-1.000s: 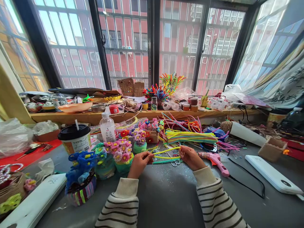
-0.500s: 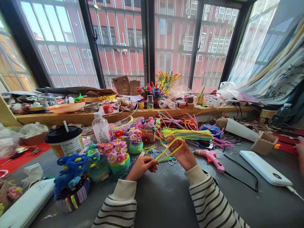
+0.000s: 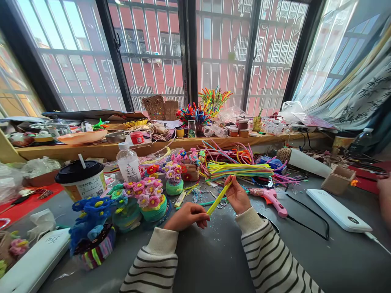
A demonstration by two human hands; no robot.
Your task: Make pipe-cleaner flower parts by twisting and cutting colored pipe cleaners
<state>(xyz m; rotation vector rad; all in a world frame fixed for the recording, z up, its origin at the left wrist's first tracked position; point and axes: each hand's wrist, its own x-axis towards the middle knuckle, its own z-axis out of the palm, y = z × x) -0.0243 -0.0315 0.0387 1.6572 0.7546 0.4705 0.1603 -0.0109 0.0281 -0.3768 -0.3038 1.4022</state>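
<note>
A yellow pipe cleaner (image 3: 219, 199) stretches between my two hands above the grey table, its strands lying close together. My left hand (image 3: 188, 215) pinches the lower end with thumb and fingers. At the upper end, my right hand (image 3: 237, 196) is closed on it, higher and farther from me. Behind my right hand lies a thick bundle of yellow and green pipe cleaners (image 3: 241, 170). Small scissors (image 3: 222, 203) lie on the table under the held strands, partly covered. A pink glue gun (image 3: 270, 200) rests just right of my right hand.
Fuzzy flower pots stand at left, including a blue one (image 3: 93, 232) and a pink one (image 3: 152, 201). Behind them are a lidded cup (image 3: 84, 181) and a water bottle (image 3: 128, 162). A white power bank (image 3: 337, 211) lies at right, near another person's hand (image 3: 385, 195).
The open yellow loop has been drawn narrow, its strands now side by side. My right hand's spread fingers have closed on the upper end. My left hand has shifted slightly right.
</note>
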